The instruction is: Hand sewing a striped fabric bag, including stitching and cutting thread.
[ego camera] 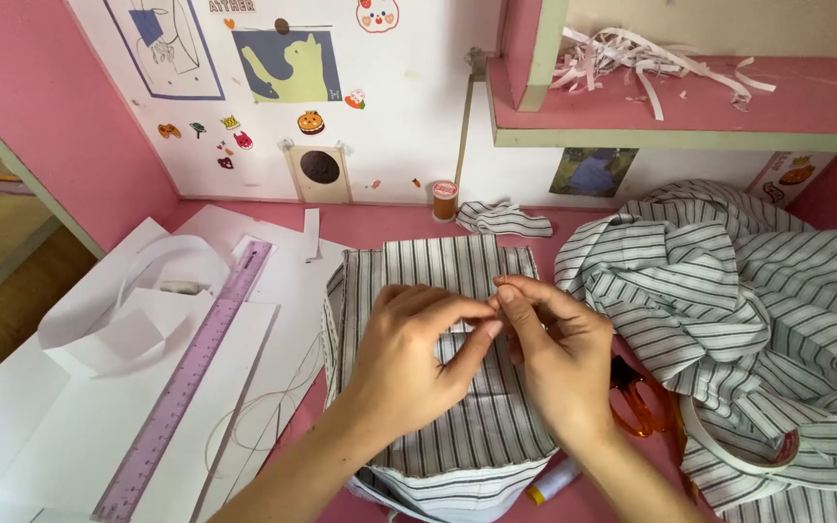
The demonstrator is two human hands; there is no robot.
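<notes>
Both hands pinched together, left hand (409,353) meeting right hand (554,353) over the folded striped cloth (457,266) on the pink bench (380,225); cloth lay folded, stitching seemingly barely begun.

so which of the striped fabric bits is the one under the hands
The flat, folded rectangular striped piece in the middle, under the left hand and right hand. The big crumpled heap lies to the right; the small scrap sits by the wall.

Striped shirt heap (728,320) crowds right; ruler (186,378), paper sheets (70,426) left.
</notes>
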